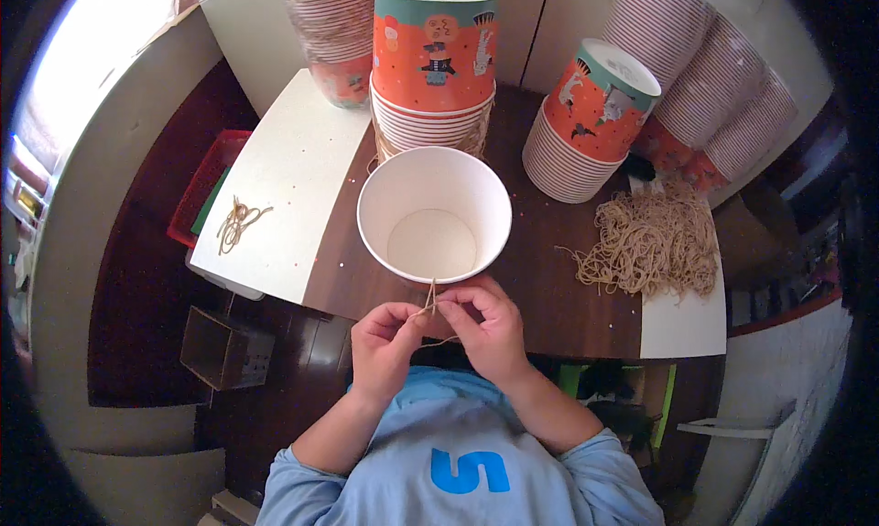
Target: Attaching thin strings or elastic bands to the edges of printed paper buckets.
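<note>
A white-lined paper bucket [434, 187] stands in front of me near the table's front edge, its mouth tilted toward me. At its near rim a tan cord [431, 292] comes over the edge and down between my fingers. My left hand [389, 341] pinches the cord between thumb and forefinger. Close beside it, my right hand [485, 329] also pinches the cord, fingertips almost touching the left ones. A loose end of cord trails below the hands. Whether it is knotted is too small to tell.
Behind the bucket rises a stack of upturned orange and green buckets [435, 59], with a shorter stack [591, 119] to its right. A heap of tan cords [655, 242] lies at the right, a few cords [240, 224] at the left. Wrapped bucket stacks [723, 86] stand at the back.
</note>
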Motion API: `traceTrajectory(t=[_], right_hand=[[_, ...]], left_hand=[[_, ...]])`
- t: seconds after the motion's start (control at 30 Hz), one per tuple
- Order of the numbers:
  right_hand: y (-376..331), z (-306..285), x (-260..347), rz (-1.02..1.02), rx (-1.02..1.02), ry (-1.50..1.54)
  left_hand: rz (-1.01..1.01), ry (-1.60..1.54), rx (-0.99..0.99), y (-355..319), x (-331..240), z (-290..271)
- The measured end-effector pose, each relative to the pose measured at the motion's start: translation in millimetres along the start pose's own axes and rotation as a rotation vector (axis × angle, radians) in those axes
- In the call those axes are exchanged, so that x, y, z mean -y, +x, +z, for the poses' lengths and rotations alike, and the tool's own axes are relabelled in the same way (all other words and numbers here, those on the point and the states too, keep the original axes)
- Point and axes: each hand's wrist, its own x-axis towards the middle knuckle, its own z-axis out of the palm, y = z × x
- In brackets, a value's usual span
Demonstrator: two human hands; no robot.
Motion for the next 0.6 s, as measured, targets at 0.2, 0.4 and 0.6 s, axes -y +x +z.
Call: traceTrajectory(t=[0.2, 0.4, 0.6], right_hand=[[0.4, 3.0, 9.6, 0.108, 0.132, 0.152], [1.1, -3.8, 12.2, 0.204, 0.301, 0.451], [-4.5, 5.8, 5.7, 0.588, 0.184, 0.873]], left_hand=[[-0.029, -0.043, 0.057, -2.4, -2.1, 0.6], [0.100, 0.156, 0.044, -7.1, -5.1, -2.3], [0.195, 0.255, 0.034, -8.1, -4.9, -0.5]])
